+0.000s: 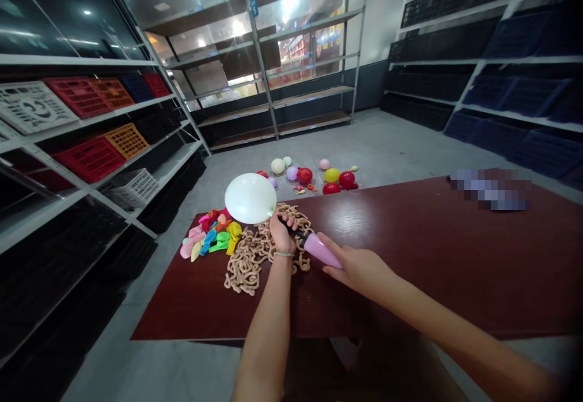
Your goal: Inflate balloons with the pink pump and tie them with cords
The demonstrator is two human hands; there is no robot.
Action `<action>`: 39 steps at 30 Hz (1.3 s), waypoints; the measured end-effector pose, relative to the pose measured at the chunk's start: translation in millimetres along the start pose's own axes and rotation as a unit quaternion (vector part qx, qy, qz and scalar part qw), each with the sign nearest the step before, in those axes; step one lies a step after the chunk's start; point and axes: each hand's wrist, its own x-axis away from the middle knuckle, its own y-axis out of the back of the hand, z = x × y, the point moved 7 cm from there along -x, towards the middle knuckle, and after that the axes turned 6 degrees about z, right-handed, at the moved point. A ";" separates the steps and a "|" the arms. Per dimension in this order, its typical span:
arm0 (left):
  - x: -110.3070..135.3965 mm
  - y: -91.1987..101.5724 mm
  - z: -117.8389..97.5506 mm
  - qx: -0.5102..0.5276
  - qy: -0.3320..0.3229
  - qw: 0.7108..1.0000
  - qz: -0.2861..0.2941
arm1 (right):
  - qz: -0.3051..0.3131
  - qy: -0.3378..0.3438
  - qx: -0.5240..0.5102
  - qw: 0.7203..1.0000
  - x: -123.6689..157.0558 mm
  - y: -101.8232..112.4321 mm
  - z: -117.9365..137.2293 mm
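Observation:
A large pale mint balloon [250, 198], rounded with air, sits on the black nozzle end of a pink hand balloon pump [321, 251]. My left hand [283, 234] is closed around the balloon's neck at the nozzle. Gripped in my right hand [359, 271] is the pump's pink body, tilted up toward the left. Beneath my left hand lies a heap of beige squiggly pieces [246, 263], whose kind I cannot make out. To its left is a pile of flat balloons [221, 239] in pink, red, blue, green and yellow.
A dark red table [387, 226] spans the space before me. Behind it, several blown-up balloons [304, 175] lie on the grey floor. A pixelated item [489, 190] rests at the table's right. Shelves with crates [93, 158] stand left; more shelving [314, 95] stands behind and right.

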 end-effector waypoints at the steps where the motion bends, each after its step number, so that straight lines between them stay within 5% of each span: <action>1: -0.8 0.1 -0.4 0.008 0.001 1.000 -0.001 | 0.004 -0.003 0.004 1.000 7.3 1.3 -4.9; 5: -1.1 2.0 2.4 0.030 0.007 0.999 -0.006 | 0.020 -0.014 0.018 1.000 12.7 10.7 -6.3; 12: 0.8 6.5 10.3 0.011 0.027 1.000 -0.008 | -0.003 -0.020 0.028 0.999 -25.8 11.5 26.0; 20: -6.6 12.8 5.5 0.029 0.006 0.999 -0.012 | 0.027 -0.024 0.064 0.997 15.0 8.6 -3.1; 28: 2.1 7.5 6.8 -0.001 0.008 1.000 -0.019 | 0.015 -0.004 -0.018 1.000 -29.1 3.9 16.7; 35: -2.3 8.5 1.0 0.018 -0.001 0.999 -0.036 | 0.042 -0.029 0.045 0.998 12.5 4.3 2.9; 39: -1.6 8.6 3.3 0.031 0.006 0.999 -0.033 | 0.039 -0.034 0.055 0.997 1.3 15.0 9.1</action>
